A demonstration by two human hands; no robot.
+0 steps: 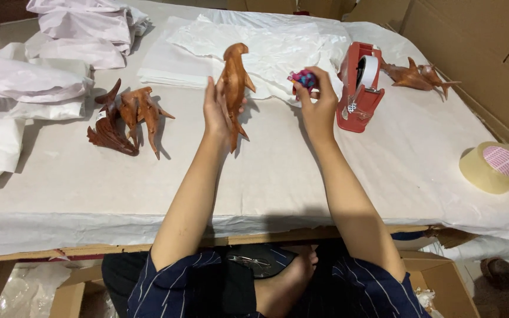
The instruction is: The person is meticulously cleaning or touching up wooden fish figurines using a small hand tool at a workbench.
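Note:
My left hand (216,112) holds a brown carved wooden shark (234,82) upright above the paper-covered table (278,171), fingers along its body. To its right, my right hand (316,100) pinches a small pink and blue object (303,78) between the fingertips, just left of a red tape dispenser (359,88). Sheets of white wrapping paper (254,50) lie behind both hands.
Several wooden carved fish (128,118) lie in a heap at the left, and more carved fish (416,75) lie at the back right. A roll of clear tape (496,166) sits at the right edge. Crumpled white paper (36,70) piles up at far left. Cardboard (478,35) stands at the right.

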